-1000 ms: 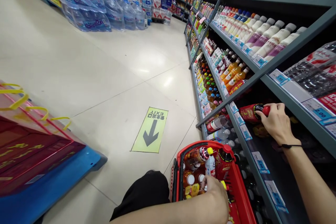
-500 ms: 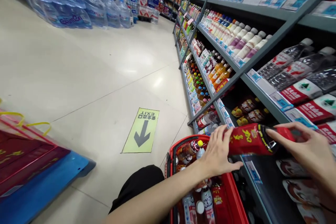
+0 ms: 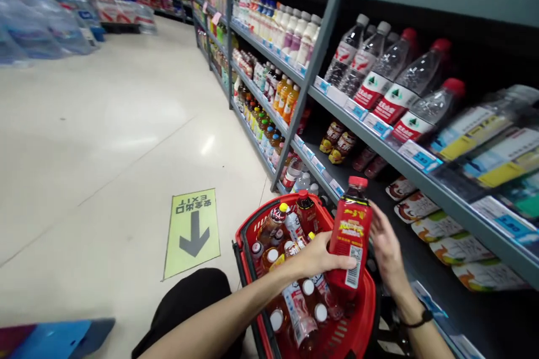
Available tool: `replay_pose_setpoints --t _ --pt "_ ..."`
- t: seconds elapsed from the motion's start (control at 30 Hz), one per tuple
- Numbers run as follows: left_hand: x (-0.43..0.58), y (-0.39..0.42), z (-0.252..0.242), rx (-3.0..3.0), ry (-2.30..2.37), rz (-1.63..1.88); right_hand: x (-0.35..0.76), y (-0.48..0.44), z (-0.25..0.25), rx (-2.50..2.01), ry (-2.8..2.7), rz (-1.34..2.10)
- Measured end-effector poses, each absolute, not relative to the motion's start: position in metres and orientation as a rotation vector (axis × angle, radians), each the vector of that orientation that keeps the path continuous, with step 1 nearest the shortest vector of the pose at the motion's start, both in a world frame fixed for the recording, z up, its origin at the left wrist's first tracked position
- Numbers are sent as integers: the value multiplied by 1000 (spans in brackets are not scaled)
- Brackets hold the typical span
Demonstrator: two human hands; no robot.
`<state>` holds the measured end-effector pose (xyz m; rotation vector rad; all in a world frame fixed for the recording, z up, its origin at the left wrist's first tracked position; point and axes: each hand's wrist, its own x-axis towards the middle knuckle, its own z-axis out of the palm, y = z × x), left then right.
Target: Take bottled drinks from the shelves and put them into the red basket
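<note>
A red-labelled drink bottle [image 3: 350, 230] with a red cap stands nearly upright above the red shopping basket [image 3: 370, 314]. My left hand [image 3: 322, 258] is closed round its lower left side, with the thumb across the front label. On the bottle's right side is my right hand [image 3: 385, 241], its fingertips partly hidden behind the bottle. Below, the basket holds several drink bottles, some upright and some tilted, among them a bottle with a yellow cap [image 3: 272, 221] and another red-capped bottle [image 3: 306, 210].
Shelves of drinks run along the right, with water bottles [image 3: 415, 109] on the near shelf and drink packs [image 3: 457, 235] below. A yellow exit sign [image 3: 191, 261] lies on the floor. Wrapped water packs [image 3: 37, 28] stand at the far left. A blue edge [image 3: 63, 336] shows lower left.
The red-labelled bottle has turned from lying sideways to nearly upright, over the basket. My right hand has left its cap end for its side; my left hand now grips it. The view has swung right.
</note>
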<state>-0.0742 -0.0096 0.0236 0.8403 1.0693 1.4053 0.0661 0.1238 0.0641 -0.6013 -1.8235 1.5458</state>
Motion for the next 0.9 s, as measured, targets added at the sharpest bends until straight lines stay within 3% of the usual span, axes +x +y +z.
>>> replay_pose_setpoints --t 0.2,0.43,0.57,0.77,0.9 --pt "-56 -1 2 917 1059 1216 107 90 -33 -863 -1336 2068" --pt "-49 10 -18 1788 1792 649 142 110 -44 -786 -1383 2204" --pt "-37 12 -5 1480 2018 999 156 113 -41 -808 -1324 2259" --pt "-2 20 0 555 1337 1500 165 100 -48 -884 -1409 2229" --pt "2 30 1 305 1274 1605 141 85 -51 -1042 -1046 2278"
